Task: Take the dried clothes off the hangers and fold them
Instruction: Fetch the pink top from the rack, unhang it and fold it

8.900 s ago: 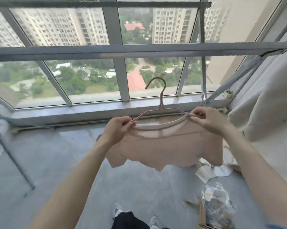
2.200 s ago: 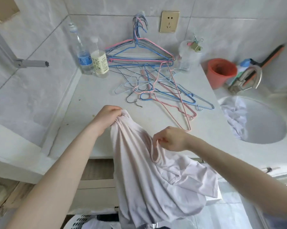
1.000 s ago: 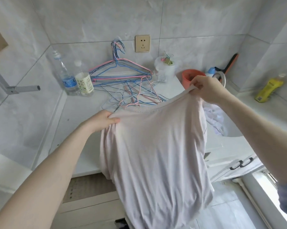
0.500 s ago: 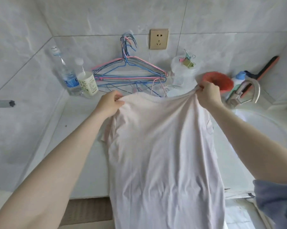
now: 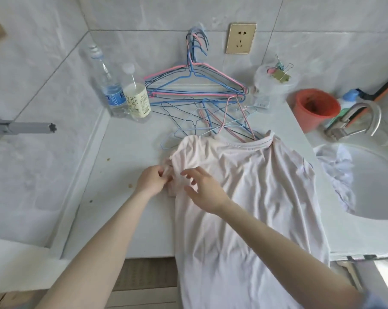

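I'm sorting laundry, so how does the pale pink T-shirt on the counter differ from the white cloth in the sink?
The pale pink T-shirt lies spread on the white counter, its lower part hanging over the front edge; the white cloth sits crumpled in the round sink. The left hand pinches the T-shirt's sleeve, with the right hand open over it; neither hand touches the cloth. Both are thin, soft fabric.

The white worktop [image 5: 126, 166] holds a pale pink shirt [image 5: 255, 186], spread flat, with its bottom hanging over the front edge. Behind it lies a heap of pink and blue wire hangers [image 5: 197, 103]. The shirt's neck rests on some of them. A water bottle [image 5: 109, 85] and a yellowish bottle [image 5: 137, 99] stand in the back left corner. A red bucket [image 5: 314, 109] stands at the back right.
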